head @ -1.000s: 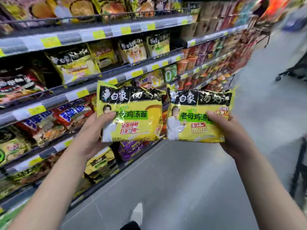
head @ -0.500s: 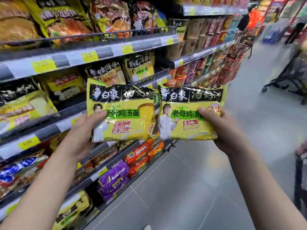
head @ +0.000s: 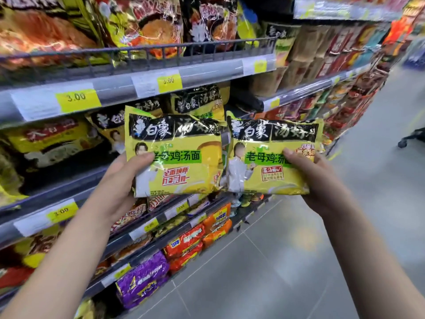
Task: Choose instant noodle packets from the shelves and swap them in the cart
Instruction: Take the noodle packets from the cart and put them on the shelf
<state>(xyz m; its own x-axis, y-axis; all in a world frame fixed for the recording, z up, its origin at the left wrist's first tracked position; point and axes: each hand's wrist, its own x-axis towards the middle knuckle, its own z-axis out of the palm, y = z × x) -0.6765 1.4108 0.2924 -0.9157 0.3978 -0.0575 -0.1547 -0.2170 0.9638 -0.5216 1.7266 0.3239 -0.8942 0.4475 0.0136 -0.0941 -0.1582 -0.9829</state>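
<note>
Your left hand clamps the left packet, thumb in front; your right hand likewise clamps the right packet. The left hand is nearer the shelf.

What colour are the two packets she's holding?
Both packets are yellow with black top bands; head view.

Shelf behind my grip carries yellow noodle packets; lower shelves beneath my grip carry orange packs and purple packs.
</note>
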